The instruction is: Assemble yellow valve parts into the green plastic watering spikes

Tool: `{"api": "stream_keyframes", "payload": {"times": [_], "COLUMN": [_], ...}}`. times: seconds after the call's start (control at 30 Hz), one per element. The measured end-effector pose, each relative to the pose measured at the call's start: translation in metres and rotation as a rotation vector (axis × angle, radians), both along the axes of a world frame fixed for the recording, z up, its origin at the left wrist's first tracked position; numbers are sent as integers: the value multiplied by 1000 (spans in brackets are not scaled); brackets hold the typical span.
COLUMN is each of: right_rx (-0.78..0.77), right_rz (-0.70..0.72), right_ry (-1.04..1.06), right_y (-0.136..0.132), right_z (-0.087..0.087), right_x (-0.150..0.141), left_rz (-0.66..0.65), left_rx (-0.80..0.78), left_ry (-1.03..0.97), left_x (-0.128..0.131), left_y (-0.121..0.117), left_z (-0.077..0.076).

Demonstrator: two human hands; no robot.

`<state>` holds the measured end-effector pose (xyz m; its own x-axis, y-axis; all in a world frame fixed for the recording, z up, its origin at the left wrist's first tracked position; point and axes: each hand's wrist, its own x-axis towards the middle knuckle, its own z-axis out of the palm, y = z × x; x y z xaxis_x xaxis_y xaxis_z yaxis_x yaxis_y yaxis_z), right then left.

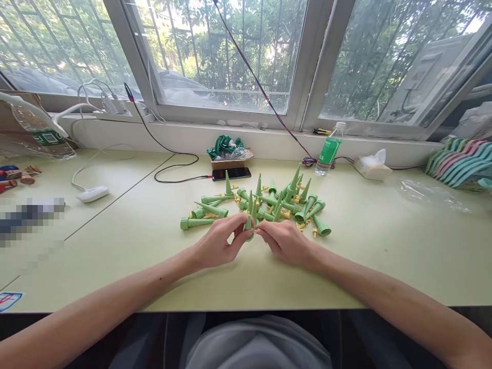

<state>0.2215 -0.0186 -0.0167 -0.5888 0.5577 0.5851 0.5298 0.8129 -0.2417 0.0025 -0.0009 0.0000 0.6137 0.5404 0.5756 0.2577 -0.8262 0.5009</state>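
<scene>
No words come through here, just blurred white marks on the green label (329, 151) of the standing bottle (329, 154) and unreadable blue-and-red lines on the corner sticker (10, 301).

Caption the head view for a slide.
Left hand with a green cone in its grip, right hand close beside, more green cones and yellow pieces beyond.

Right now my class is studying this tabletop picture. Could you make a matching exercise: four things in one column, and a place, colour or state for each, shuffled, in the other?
Column 1
1. Left hand
2. Phone
3. Tissue pack
4. Bottle nearest the tissue pack

Column 2
A. A white sheet sticks up from its top
B. Wears a green label
C. Holding a green cone
D. Dark, lying in front of the small cardboard box

Pairs: 1-C, 2-D, 3-A, 4-B
</scene>
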Motion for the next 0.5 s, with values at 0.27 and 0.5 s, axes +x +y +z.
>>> {"api": "stream_keyframes", "payload": {"times": [0.27,0.5], "right_rx": [137,207], "right_rz": [-82,-48], "right_ry": [90,-54], "right_y": [0,4], "right_z": [0,3], "right_x": [-3,2], "left_rz": [75,-6], "left_rx": [-434,-628], "left_ry": [-240,-256], "left_x": [7,4], "left_y": [-4,-1], "left_z": [11,8]}}
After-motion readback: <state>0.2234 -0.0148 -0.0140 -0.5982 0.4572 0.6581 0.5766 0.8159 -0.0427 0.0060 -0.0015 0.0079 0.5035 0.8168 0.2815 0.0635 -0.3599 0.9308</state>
